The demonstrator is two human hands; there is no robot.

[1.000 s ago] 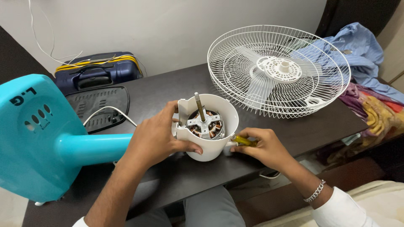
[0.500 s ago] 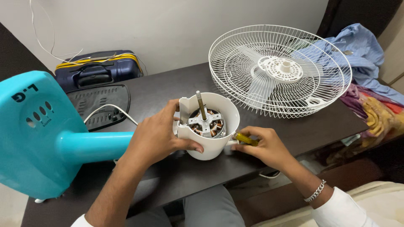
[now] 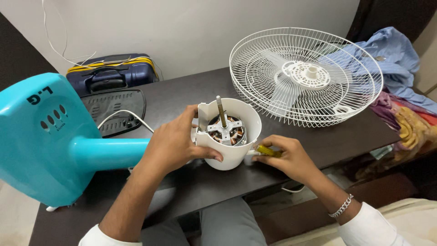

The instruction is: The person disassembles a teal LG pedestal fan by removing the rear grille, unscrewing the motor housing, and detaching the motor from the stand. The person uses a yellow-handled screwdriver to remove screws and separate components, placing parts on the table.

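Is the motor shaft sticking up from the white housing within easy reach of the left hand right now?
Probably yes. The left hand already grips the white housing, and the shaft stands uncovered just above its fingers.

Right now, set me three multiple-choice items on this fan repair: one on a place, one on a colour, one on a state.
1. Where does the wire guard lie?
A. on the table's right part
B. on the floor
C. on the stand

2. What colour is the stand?
A. red
B. turquoise
C. black

3. How is the motor housing?
A. closed
B. open, with windings and shaft showing
C. lying loose

Answers: 1 A, it rests on the dark table. 2 B, plainly turquoise. 3 B, copper shows inside; the left hand grips it while the right hand holds a screwdriver at its side.
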